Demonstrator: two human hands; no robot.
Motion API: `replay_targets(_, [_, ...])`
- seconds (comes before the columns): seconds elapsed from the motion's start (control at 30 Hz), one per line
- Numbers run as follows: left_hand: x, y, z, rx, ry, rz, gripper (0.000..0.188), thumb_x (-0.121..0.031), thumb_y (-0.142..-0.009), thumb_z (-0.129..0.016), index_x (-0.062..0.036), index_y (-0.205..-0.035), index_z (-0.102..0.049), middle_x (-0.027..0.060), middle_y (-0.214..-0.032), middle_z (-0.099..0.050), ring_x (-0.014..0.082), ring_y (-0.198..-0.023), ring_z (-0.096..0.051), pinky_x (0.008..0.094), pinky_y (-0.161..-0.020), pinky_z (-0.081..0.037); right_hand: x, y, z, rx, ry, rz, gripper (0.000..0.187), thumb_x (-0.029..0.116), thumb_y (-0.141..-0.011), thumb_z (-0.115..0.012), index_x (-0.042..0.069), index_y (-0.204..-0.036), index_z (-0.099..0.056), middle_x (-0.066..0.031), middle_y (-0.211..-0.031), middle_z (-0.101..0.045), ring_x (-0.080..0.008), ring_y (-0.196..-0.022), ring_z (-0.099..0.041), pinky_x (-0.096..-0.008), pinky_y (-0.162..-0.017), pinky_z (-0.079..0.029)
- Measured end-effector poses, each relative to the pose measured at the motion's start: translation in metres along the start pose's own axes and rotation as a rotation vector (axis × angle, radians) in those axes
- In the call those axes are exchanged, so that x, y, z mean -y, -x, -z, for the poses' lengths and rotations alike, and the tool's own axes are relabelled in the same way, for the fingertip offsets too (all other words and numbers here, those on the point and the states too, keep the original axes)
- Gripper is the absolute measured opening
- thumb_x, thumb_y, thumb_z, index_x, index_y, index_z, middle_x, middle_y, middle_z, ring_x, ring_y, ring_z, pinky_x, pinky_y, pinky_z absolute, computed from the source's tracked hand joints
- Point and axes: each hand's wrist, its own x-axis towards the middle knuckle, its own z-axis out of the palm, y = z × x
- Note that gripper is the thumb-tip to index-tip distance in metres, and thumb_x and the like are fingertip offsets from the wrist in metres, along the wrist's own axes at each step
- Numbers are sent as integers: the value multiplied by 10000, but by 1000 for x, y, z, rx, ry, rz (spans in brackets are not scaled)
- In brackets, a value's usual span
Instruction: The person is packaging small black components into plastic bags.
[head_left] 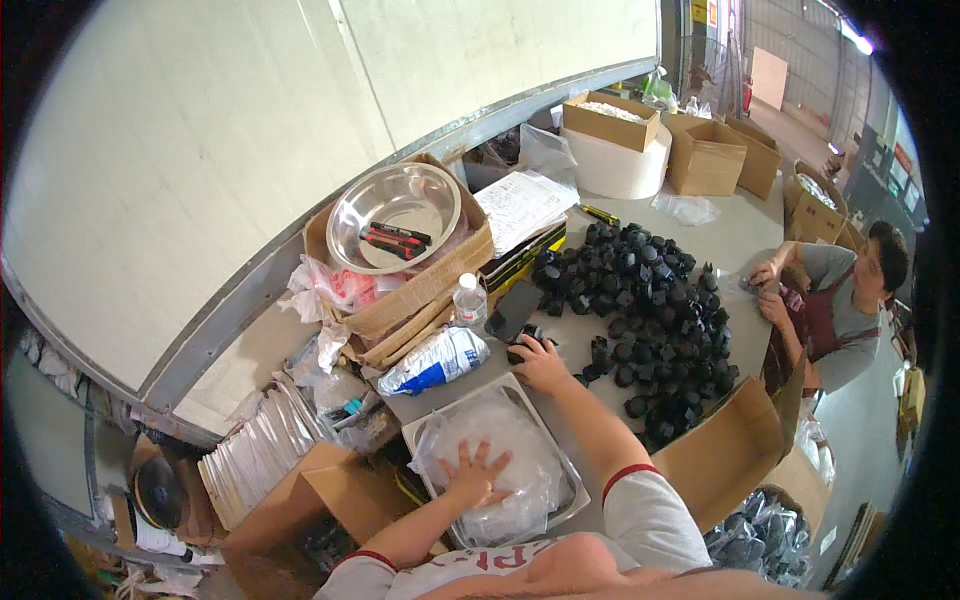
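Note:
My left hand (pixel 474 478) lies with spread fingers on a stack of clear plastic bags (pixel 520 440) in a pale shallow tray (pixel 572 492) before me. Beyond the tray, my right hand (pixel 543 366) has its fingers closed around a small black plastic part (pixel 527 338). Just past that hand lies a dark phone-like slab (pixel 514 308). A big heap of similar black parts (pixel 650 310) covers the table to the right of my right hand. A blue-and-silver packet (pixel 436 360) lies to the left of it.
A clear bottle (pixel 468 300) stands beside a carton (pixel 400 318) bearing a steel bowl (pixel 345 250) with red-and-black cutters. An open cardboard box (pixel 720 460) sits at the right, another box (pixel 290 510) at the lower left. Across the table a co-worker's hands (pixel 768 278) hold something small.

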Motion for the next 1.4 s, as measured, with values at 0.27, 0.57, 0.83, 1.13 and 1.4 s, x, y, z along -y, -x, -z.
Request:
replay_targets(0.27, [-5, 4, 12, 53, -1, 20, 833, -625, -737, -587, -359, -1432, -214, 131, -1520, -47, 473, -1356, 66, 795, -907, -87, -93, 54, -6, -86, 318, -364, 283, 346, -816, -569, 327, -1091, -633, -19, -1390, -405, -239, -1297, -339, -556, -1051, -252])
replay_targets(0.57, [-13, 5, 24, 19, 6, 27, 825, -609, -737, -595, -343, -1428, -232, 114, -1526, -41, 469, -1361, 28, 780, -929, -106, -43, 46, 28, 128, 201, -440, 251, 280, -788, -570, 135, -961, -680, -70, -986, -623, -259, -1024, -570, -452, -873, -441])
replay_targets(0.83, [-12, -29, 14, -95, 27, 0, 865, -623, -692, -626, -348, -1423, -255, 91, -1520, -114, 466, -1359, -19, 765, -941, -127, 135, 71, 74, 211, -303, -111, 341, 293, -815, -592, 159, -1129, -599, -125, -1268, -492, -329, -1192, -440, -459, -956, -385])
replay_targets(1.13, [-6, 48, 28, -461, 252, -170, 426, -374, -768, -672, -67, -1062, -642, 147, -1247, -509, 361, -1143, -471, 481, -960, -379, 119, 98, 26, 605, 120, -201, 631, 494, -844, -526, 237, -1391, -343, -110, -1486, -238, -352, -1355, -224, -563, -1043, -256])
replay_targets(1.4, [127, 259, 42, -1121, 728, 442, 267, -179, -827, -632, -12, -1034, -611, 165, -999, -629, 314, -938, -601, 377, -814, -483, 179, 114, 95, 224, -136, -207, 392, 264, -813, -634, 122, -1171, -565, -124, -1260, -519, -324, -1196, -448, -506, -1021, -279])
